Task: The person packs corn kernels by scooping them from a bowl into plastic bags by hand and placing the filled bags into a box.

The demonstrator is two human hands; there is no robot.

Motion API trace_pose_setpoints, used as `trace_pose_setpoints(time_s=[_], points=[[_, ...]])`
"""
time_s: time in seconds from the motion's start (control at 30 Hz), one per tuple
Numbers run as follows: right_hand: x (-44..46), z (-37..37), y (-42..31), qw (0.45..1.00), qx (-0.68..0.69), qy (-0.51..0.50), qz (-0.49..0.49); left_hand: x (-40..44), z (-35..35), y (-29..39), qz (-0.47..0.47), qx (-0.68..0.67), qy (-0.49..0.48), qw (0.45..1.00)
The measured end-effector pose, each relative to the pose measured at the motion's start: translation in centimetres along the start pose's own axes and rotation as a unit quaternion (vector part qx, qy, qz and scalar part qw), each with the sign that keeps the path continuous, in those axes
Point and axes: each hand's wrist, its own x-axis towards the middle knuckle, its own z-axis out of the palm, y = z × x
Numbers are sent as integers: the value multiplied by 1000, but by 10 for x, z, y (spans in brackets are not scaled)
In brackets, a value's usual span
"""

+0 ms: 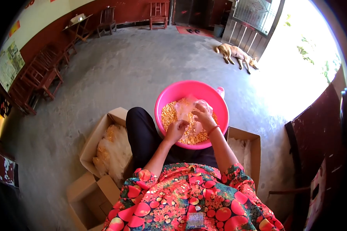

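A pink basin of yellow corn kernels is in front of me, between my legs. Over the kernels hangs a thin clear plastic bag, its outline hard to make out. My left hand is closed in a pinch on the lower edge of the bag. To its right my right hand, with a red bracelet on the wrist, has its fingers bent and apart beside the bag. Whether its fingertips touch the film cannot be made out.
On my left stands a cardboard box with filled clear bags; an open box is below it. Another box with clear plastic is on my right. A dog lies by the door. Wooden chairs line the wall.
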Motion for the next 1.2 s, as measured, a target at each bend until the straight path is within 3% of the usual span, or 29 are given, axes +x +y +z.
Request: trace_pose_setpoints(time_s=[0.13, 0.17, 0.2, 0.23, 0.27, 0.33, 0.53, 0.6, 0.67, 0.73, 0.9, 0.97, 1.07, 1.2], points=[[-13, -16, 2, 993, -90, -75, 32, 0, -1, 0, -28, 27, -13, 999], [-16, -23, 9, 975, -188, -95, 68, 1, 1, -5, -28, 10, -16, 999], [-18, -31, 19, 947, -284, -114, 103, 2, 1, -7, -28, -5, -18, 999], [-9, -50, 58, 883, -450, -128, -36, 1, 0, -4, -16, 23, -19, 999], [-16, -50, 61, 882, -452, -131, -34, 0, -1, -2, -18, 21, -16, 999], [-27, -46, 59, 785, -615, -68, -28, 0, -1, -2, -27, 9, -23, 999], [-22, -44, 50, 767, -640, -9, -29, 11, -2, -9, -52, -87, 14, 995], [-22, -45, 43, 763, -647, 2, -4, 15, -3, -11, -119, -208, 28, 971], [-22, -50, 43, 780, -625, -16, -18, 19, -9, -14, -114, -234, 14, 965], [-22, -51, 46, 785, -618, -19, -32, 24, -17, 0, -195, -303, 13, 933], [-19, -46, 54, 788, -604, 25, -115, 52, -29, 7, -215, -458, 72, 859], [-17, -46, 54, 779, -611, 97, -101, 62, -32, 6, -202, -454, 73, 865], [-4, -63, 55, 761, -634, 78, -111, 62, -36, 26, -199, -438, 91, 872], [-6, -58, 4, 777, -579, 138, -207, 68, -48, 16, -146, -172, 80, 971]])
